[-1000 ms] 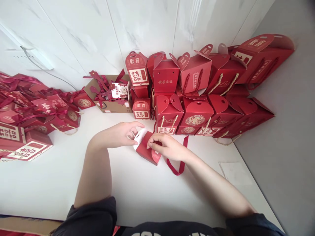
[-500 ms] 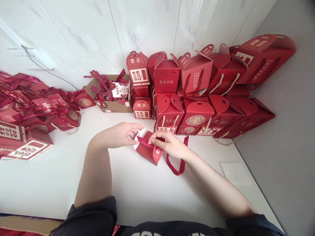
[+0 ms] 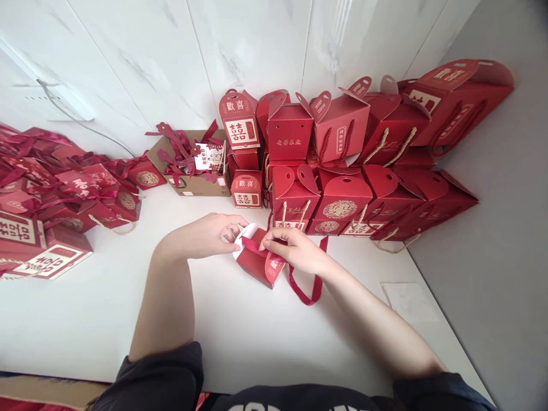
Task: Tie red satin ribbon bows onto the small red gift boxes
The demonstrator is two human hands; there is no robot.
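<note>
A small red gift box (image 3: pixel 256 267) sits on the white table in front of me, its flaps up and the white inside of the left flap showing. My left hand (image 3: pixel 216 235) grips that left flap, thumb on the inner side and curled fingers partly hidden behind it. A dark red ribbon (image 3: pixel 250 245) lies across the box top, one end near the left flap. My right hand (image 3: pixel 295 246) pinches this ribbon between thumb and fingers above the box. Below the right wrist, a loop of ribbon (image 3: pixel 317 288) trails over the table.
Red gift boxes (image 3: pixel 290 134) with rope handles stand stacked along the tiled wall. An open cardboard box (image 3: pixel 199 185) of ribbons and cards is left of them. Ribboned red boxes (image 3: pixel 98 185) crowd the far left. A flat clear packet (image 3: pixel 411 299) lies at the right.
The ribbon's end has shifted slightly right, away from the left flap. The flap and box have moved very little, and both hands stay nearly in place.
</note>
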